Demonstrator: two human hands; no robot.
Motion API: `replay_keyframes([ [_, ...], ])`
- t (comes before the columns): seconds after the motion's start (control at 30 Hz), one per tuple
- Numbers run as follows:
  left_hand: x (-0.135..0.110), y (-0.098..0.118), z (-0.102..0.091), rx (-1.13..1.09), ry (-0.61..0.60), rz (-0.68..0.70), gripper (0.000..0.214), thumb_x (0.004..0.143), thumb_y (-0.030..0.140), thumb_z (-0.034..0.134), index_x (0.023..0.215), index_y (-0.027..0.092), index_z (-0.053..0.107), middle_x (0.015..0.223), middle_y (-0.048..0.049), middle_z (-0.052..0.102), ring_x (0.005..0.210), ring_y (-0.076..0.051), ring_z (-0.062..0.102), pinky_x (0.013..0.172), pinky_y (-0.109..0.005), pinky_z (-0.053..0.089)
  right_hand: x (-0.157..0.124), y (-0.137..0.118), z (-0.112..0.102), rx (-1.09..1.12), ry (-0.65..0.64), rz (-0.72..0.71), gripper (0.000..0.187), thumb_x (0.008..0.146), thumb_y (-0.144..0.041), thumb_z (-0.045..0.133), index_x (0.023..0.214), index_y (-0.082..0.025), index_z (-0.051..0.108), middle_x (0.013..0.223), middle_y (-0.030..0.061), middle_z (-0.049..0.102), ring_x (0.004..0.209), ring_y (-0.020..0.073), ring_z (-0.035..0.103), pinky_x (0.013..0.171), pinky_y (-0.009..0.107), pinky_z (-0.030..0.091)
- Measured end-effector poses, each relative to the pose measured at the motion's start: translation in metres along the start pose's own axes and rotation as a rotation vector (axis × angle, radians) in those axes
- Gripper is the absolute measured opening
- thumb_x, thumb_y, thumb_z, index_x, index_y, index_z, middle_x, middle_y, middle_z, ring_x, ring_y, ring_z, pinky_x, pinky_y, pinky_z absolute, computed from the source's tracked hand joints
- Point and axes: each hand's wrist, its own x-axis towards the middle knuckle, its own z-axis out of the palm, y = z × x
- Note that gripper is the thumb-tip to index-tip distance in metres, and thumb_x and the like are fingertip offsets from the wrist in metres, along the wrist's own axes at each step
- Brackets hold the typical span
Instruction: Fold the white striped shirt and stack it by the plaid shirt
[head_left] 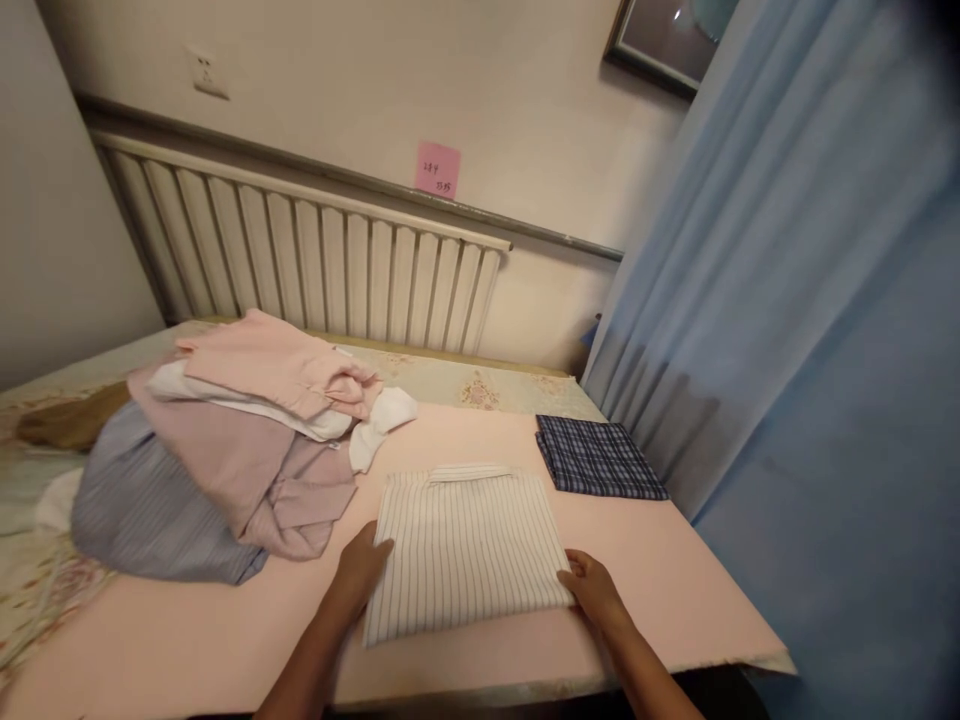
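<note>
A folded white shirt with thin dark stripes [465,545] lies flat on the pink sheet [187,630] near the front edge. My left hand [361,570] rests against its left side, fingers on the edge of the cloth. My right hand [592,588] touches its lower right corner. Whether either hand pinches the cloth is unclear. A folded dark blue checked cloth [596,457] lies apart, to the right and further back.
A loose pile of clothes [225,450], pink, white, mauve and blue-striped, sits at the left. A brown garment [71,420] lies behind it. A white radiator [300,260] runs along the wall. A blue curtain [810,350] hangs at the right.
</note>
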Motion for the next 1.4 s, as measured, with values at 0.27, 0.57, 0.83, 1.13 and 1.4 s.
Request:
replay_keyframes([
  [0.27,-0.033,0.005,0.006,0.06,-0.015,-0.025,0.024,0.081,0.027,0.049,0.097,0.016,0.062,0.09,-0.0056,0.071,0.087,-0.02,0.065,0.077,-0.027,0.044,-0.013,0.015,-0.023,-0.153,0.076,0.006,0.032,0.072,-0.028,0.053,0.099,-0.016,0.063,0.069,0.0011,0.066,0.072,0.0195,0.064,0.068,0.028,0.045],
  [0.57,-0.078,-0.008,0.0,-0.023,0.064,-0.102,0.025,0.084,0.034,0.046,0.096,0.017,0.06,0.08,-0.0019,0.068,0.078,-0.017,0.065,0.071,-0.026,0.046,-0.027,0.021,-0.035,0.012,0.149,-0.056,0.036,0.075,-0.042,0.052,0.099,-0.018,0.063,0.084,0.004,0.068,0.084,0.0229,0.063,0.077,0.031,0.046],
  [0.83,-0.109,-0.01,0.013,-0.124,-0.009,-0.18,0.02,0.076,0.033,0.054,0.087,0.018,0.061,0.051,0.0067,0.051,0.047,-0.013,0.053,0.048,-0.023,0.039,-0.029,0.024,-0.039,0.083,0.077,-0.089,0.043,0.072,-0.043,0.053,0.103,-0.015,0.063,0.059,-0.0035,0.054,0.06,0.0178,0.053,0.06,0.028,0.042],
  [1.13,-0.125,0.0,0.011,-0.312,-0.157,-0.227,0.038,0.067,0.039,0.061,0.097,0.017,0.057,0.052,0.008,0.048,0.036,-0.007,0.041,0.037,-0.02,0.025,-0.029,0.018,-0.046,0.163,-0.08,-0.081,0.048,0.067,-0.038,0.058,0.109,-0.014,0.062,0.054,-0.0062,0.048,0.054,0.0151,0.047,0.056,0.027,0.039],
  [1.4,-0.128,-0.011,0.024,-0.494,-0.149,-0.208,0.043,0.066,0.039,0.063,0.101,0.015,0.054,0.052,0.0073,0.052,0.035,-0.007,0.045,0.035,-0.019,0.026,-0.028,0.017,-0.048,0.179,-0.116,-0.077,0.051,0.064,-0.033,0.057,0.11,-0.014,0.064,0.052,-0.0059,0.049,0.051,0.0147,0.047,0.053,0.027,0.037],
])
